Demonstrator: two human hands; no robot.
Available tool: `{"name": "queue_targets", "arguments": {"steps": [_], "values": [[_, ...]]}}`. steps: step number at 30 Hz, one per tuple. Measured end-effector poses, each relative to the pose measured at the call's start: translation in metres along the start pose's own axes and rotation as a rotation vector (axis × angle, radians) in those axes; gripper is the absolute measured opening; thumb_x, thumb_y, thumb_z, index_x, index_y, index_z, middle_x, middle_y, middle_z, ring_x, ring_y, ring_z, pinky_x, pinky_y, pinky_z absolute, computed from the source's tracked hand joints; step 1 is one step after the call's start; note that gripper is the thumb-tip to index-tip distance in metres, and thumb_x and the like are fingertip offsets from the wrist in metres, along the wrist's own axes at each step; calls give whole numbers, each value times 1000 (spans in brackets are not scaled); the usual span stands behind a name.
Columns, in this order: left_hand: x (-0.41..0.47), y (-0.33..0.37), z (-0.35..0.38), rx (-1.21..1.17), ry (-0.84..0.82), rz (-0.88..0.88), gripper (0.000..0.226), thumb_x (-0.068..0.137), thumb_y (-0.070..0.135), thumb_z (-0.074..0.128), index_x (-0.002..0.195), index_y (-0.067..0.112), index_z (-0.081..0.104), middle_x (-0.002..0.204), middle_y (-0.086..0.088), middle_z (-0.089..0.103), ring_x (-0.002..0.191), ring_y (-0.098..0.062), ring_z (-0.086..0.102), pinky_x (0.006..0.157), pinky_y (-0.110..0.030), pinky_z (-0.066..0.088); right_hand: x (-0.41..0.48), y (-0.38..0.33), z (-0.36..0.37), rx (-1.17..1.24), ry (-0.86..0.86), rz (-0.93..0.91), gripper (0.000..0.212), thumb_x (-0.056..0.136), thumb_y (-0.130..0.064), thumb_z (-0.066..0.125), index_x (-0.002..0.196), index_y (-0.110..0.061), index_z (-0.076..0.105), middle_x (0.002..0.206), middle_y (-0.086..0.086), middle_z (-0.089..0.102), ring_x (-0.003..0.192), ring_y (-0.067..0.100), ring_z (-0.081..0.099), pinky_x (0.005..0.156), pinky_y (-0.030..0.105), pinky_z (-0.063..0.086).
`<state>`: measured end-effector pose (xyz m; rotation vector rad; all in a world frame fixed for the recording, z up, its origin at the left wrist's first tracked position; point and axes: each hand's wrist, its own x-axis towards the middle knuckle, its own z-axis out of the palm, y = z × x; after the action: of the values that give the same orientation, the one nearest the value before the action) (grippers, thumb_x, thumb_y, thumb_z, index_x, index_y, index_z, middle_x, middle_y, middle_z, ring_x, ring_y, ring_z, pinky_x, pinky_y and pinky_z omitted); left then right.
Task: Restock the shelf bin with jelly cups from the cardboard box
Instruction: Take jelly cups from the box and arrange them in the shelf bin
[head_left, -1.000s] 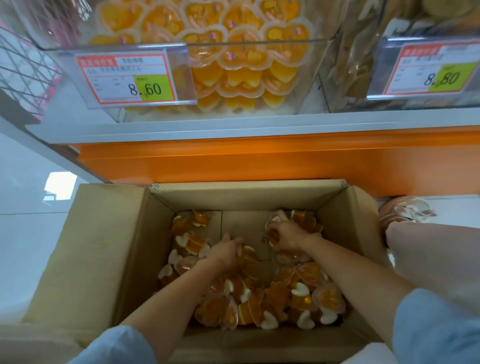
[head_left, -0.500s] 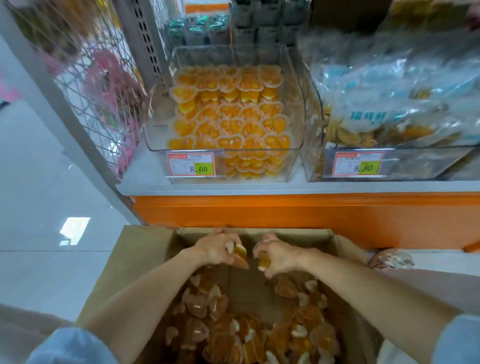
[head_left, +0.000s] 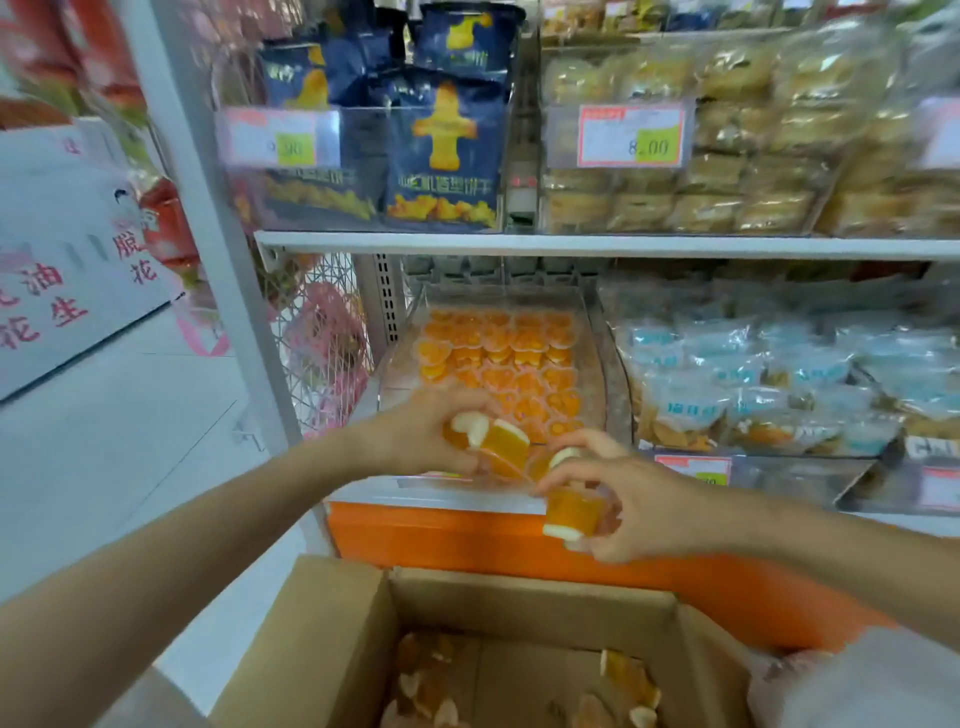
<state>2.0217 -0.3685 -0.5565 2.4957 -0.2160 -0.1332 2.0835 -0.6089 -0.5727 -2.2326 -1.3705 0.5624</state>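
Note:
My left hand (head_left: 426, 431) grips orange jelly cups (head_left: 493, 441) with white heart-shaped lids, raised just in front of the clear shelf bin (head_left: 597, 364). My right hand (head_left: 628, 509) grips more jelly cups (head_left: 569, 514), a little lower and to the right, in front of the shelf's edge. The bin holds several rows of orange jelly cups (head_left: 498, 358). The open cardboard box (head_left: 322, 639) stands on the floor below both hands, with several loose jelly cups (head_left: 426, 686) left in its bottom.
An orange shelf base (head_left: 467, 540) runs behind the box. Pale blue snack bags (head_left: 753, 384) fill the bin to the right. Dark blue biscuit bags (head_left: 441, 156) and wrapped cakes (head_left: 727, 156) sit on the upper shelf. A wire rack (head_left: 322, 353) stands left.
Both hands rose out of the cardboard box with jelly cups and now hover before the shelf bin. The view tilted upward, showing the upper shelf.

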Motion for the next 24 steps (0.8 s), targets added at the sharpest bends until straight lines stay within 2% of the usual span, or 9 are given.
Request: {"name": "queue_targets", "arguments": {"steps": [2,4,6,9,12,15,19,22,24], "values": [[18,2,-10,-5,101,-47,43,70,31,74,108,21,58,101,-1,48,89,-12,47,69,-19,38,7,-2,-16,-42,62,45,48,80,-26,71,117,-47,49,128,-19,23,100,-1,48,77,10,46],[40,2,-17,-53,153,-132,37,78,18,73,111,17,56,104,-7,48,83,-19,51,62,-23,46,26,6,-29,-100,176,86,48,78,-24,72,115,-46,49,128,-13,25,115,3,41,97,15,39],[57,-5,-16,-57,177,-210,39,83,16,68,119,15,53,111,-7,48,83,-20,51,65,-22,50,46,13,-37,-73,251,147,48,76,-22,73,115,-41,53,131,-4,27,124,11,36,104,23,36],[73,-16,-4,-6,211,-287,50,86,23,65,132,15,47,122,-2,45,101,-19,50,69,-6,42,75,28,-37,-99,299,215,50,78,-22,71,123,-31,53,136,6,25,131,20,33,104,24,36],[81,-25,11,-35,207,-378,54,80,27,72,128,18,51,134,-8,48,120,-25,49,88,-21,42,97,32,-31,-106,276,290,54,78,-24,72,129,-25,52,140,10,21,133,25,33,105,25,35],[95,-58,25,-32,232,-368,66,51,53,71,112,37,53,134,-11,45,120,-30,49,98,-40,45,108,35,-23,-132,243,311,54,79,-27,71,129,-23,52,138,10,21,131,27,34,107,25,33],[81,-49,25,78,258,-307,70,72,31,77,133,32,42,145,-6,32,131,-28,34,106,-42,36,111,38,-18,-140,232,322,58,81,-27,70,134,-24,47,143,8,17,134,28,31,105,25,33],[73,-53,25,140,292,-279,72,76,31,75,138,27,37,147,-3,28,137,-24,25,112,-37,24,109,38,-17,-120,261,294,59,80,-25,71,134,-22,49,149,7,8,139,27,26,108,25,31],[66,-56,25,147,307,-257,70,78,30,73,138,25,38,146,-2,30,136,-24,27,110,-36,26,106,36,-16,-108,288,276,60,79,-23,72,135,-22,49,150,6,8,138,26,28,106,23,32]]}}
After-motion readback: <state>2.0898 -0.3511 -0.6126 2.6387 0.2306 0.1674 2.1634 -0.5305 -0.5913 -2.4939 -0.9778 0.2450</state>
